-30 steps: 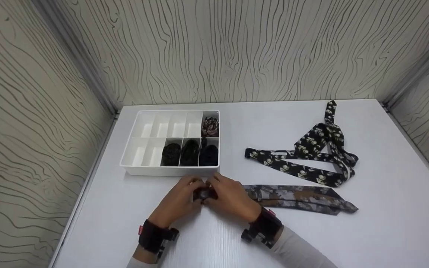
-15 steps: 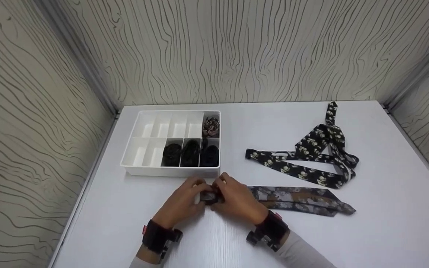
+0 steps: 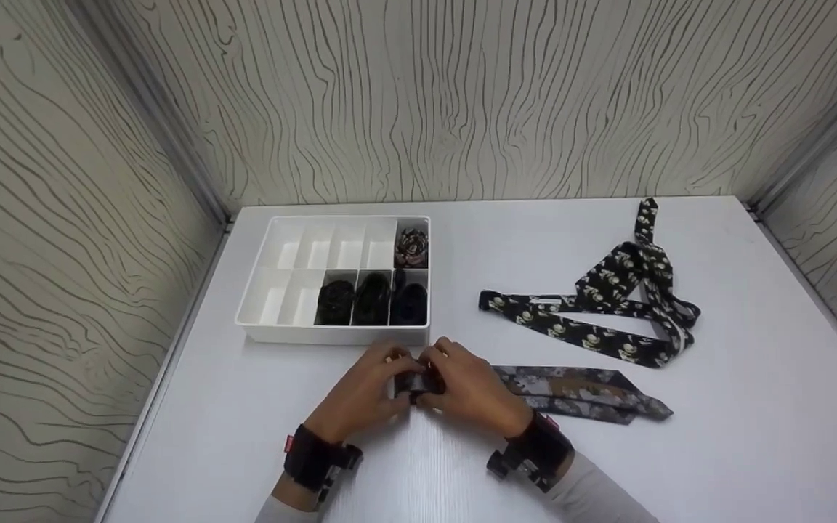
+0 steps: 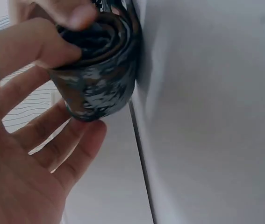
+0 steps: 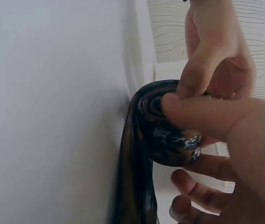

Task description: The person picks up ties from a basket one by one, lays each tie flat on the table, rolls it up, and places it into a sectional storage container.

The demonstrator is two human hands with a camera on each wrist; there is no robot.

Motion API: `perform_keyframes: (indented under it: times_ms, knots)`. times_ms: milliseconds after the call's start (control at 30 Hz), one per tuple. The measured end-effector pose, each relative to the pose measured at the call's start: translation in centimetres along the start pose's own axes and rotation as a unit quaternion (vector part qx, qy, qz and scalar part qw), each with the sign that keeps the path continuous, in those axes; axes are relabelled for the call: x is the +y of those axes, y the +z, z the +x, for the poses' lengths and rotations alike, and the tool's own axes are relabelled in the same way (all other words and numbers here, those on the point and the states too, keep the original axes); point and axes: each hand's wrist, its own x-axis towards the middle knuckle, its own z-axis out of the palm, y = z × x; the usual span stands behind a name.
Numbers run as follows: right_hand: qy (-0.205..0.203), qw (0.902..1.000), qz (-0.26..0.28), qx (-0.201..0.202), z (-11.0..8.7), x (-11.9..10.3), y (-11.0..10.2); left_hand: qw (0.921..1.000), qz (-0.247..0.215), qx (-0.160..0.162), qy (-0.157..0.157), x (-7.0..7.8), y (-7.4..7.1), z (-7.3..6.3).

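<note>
A camouflage-patterned necktie (image 3: pixel 571 388) lies lengthwise on the table, its left end wound into a roll between both hands. My left hand (image 3: pixel 360 388) holds the roll from the left, thumb on its coiled edge and fingers around the far side. From the right, my right hand (image 3: pixel 473 388) pinches the same roll, thumb near the centre of the coil. Both wrist views show the necktie roll (image 4: pixel 99 86) standing on edge, its spiral layers visible. In the right wrist view, the unrolled length (image 5: pixel 132 182) runs flat along the table from the roll.
A white divided box (image 3: pixel 338 334) stands behind the hands, with several rolled dark neckties (image 3: pixel 371 299) in its front right compartments and a patterned rolled necktie (image 3: pixel 412 248) at the back right. A black necktie with pale figures (image 3: pixel 593 338) lies loosely looped at the right.
Both hands have shifted slightly right with the roll. The necktie's pointed end has drawn left, and its flat length is shorter.
</note>
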Motion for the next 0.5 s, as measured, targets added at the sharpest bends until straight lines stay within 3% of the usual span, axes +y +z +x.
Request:
perform_keyframes:
  times_ms: [267, 500]
  knots:
    - [0.0, 1.0, 0.002, 0.004, -0.49, 0.7, 0.07, 0.9994, 0.025, -0.001, 0.022, 0.24, 0.16, 0.32]
    - [0.006, 0.9999, -0.009, 0.005, -1.04, 0.95, 0.12, 0.9994, 0.02, -0.011, 0.024, 0.32, 0.51, 0.41]
